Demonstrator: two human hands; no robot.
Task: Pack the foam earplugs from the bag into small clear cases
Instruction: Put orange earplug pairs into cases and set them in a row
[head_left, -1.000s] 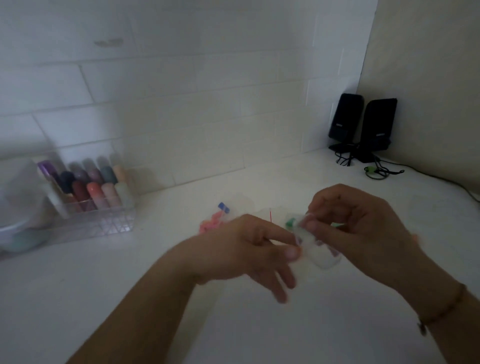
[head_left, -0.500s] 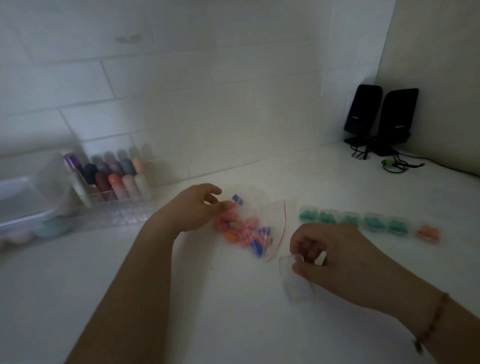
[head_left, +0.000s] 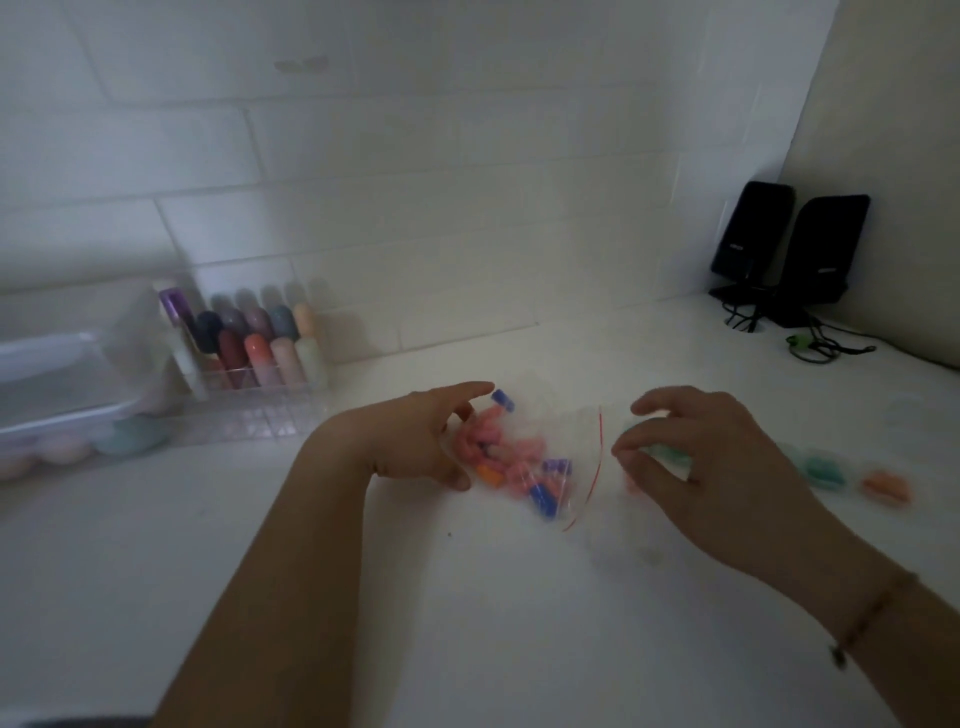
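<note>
Zip bag (head_left: 524, 457) of foam earplugs on tabletop (head_left: 467, 597): left hand (head_left: 421, 441) rested at its left edge, fingers relaxed; right hand (head_left: 691, 462) beside its right, loosely curled, grip indiscernible

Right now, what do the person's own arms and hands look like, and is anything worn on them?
Both forearms are bare, with no sleeves in view and no gloves. The left hand wears nothing that shows. The right hand has a thin beaded bracelet around its wrist, with a small dark charm hanging from it. The picture is too dim and blurred to show any rings.
</note>
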